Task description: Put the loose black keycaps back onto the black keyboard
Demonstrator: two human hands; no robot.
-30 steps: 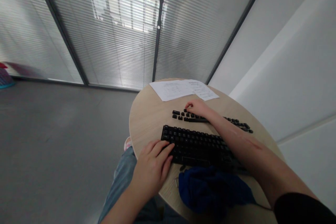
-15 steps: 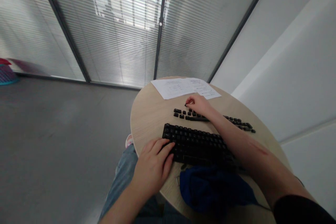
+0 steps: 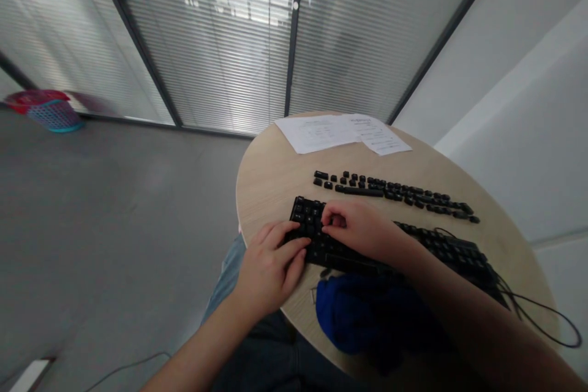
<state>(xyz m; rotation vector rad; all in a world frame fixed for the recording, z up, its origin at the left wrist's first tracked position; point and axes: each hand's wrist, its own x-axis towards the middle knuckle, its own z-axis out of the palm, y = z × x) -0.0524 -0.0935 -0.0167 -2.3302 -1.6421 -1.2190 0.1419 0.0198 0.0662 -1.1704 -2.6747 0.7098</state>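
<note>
A black keyboard [image 3: 340, 257] lies on the round wooden table, with bare gaps in its lower key rows. My left hand [image 3: 273, 260] rests on its left end, fingers spread and fingertips touching the keys. Over the upper left keys, my right hand [image 3: 356, 226] is closed in a pinch on a small black keycap, mostly hidden by the fingers. Behind the keyboard, loose black keycaps [image 3: 362, 192] lie in rows, among them a long space bar. My right forearm hides part of the keyboard's middle.
A blue cloth [image 3: 353, 312] lies in front of the keyboard. Printed sheets [image 3: 321, 133] lie at the table's far edge. The keyboard's cable [image 3: 546, 300] loops at the right. A glass partition with blinds [image 3: 229, 43] stands behind; a plastic basket [image 3: 55, 115] sits on the floor.
My right hand has come back from the loose keycaps to the keyboard with a keycap in its fingers. My left hand has stayed on the keyboard's left end. The view has shifted.
</note>
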